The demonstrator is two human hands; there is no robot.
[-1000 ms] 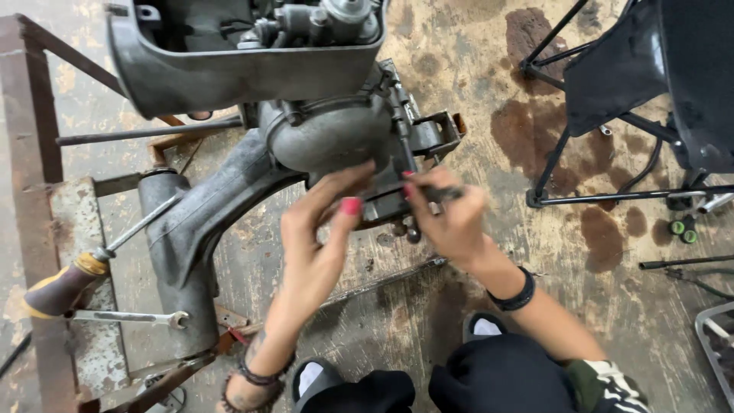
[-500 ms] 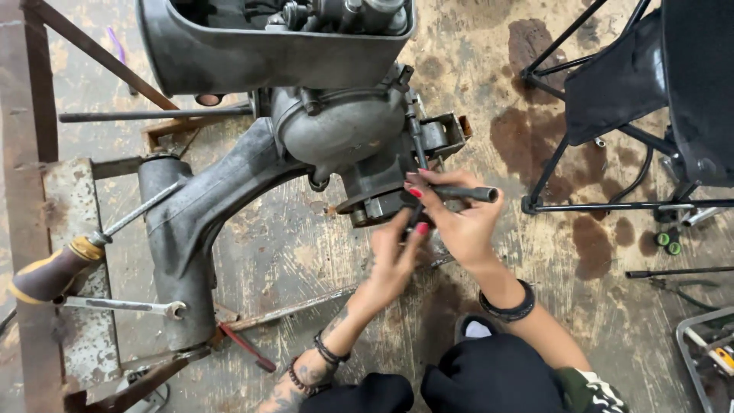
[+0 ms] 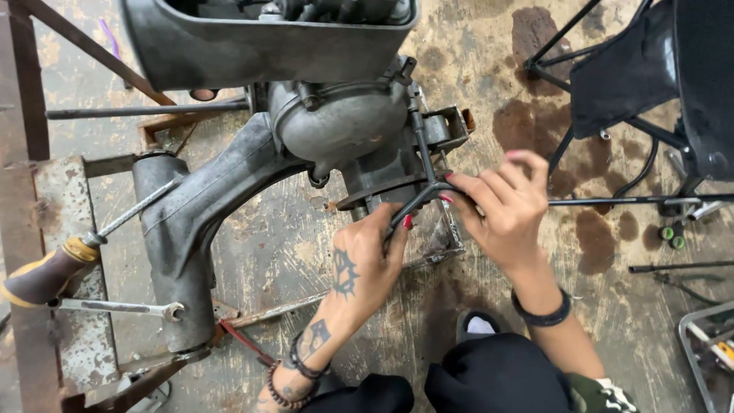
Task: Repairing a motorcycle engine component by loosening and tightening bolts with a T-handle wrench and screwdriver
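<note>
Since half a second ago both hands have shifted along the tool: the left hand (image 3: 365, 264) now sits lower, its grip curled shut around one black arm of a three-armed wrench (image 3: 423, 187), and the right hand (image 3: 508, 206) closes its fingertips on the arm opposite, fingers half spread rather than wrapped. Between the two grips the hub of the wrench hangs just off the engine casing (image 3: 344, 126), and its third arm runs straight up from the hub to a fastener near the casing's edge (the socket end itself is too small to make out).

Judging from this, the thin round steel could slip through a fingertip hold if the fastener sticks, throwing knuckles against the casing's sharp ribbed flange; a tilted socket might also ride off the fastener.

Beyond the grips, the casing is dull cast grey metal, rounded and grimy. Well left of them, a screwdriver (image 3: 53, 268) with a brown handle and a slim spanner (image 3: 115, 307) lie on a rusty, pitted frame (image 3: 34, 191). Below, the floor (image 3: 306, 252) is oil-stained.
</note>
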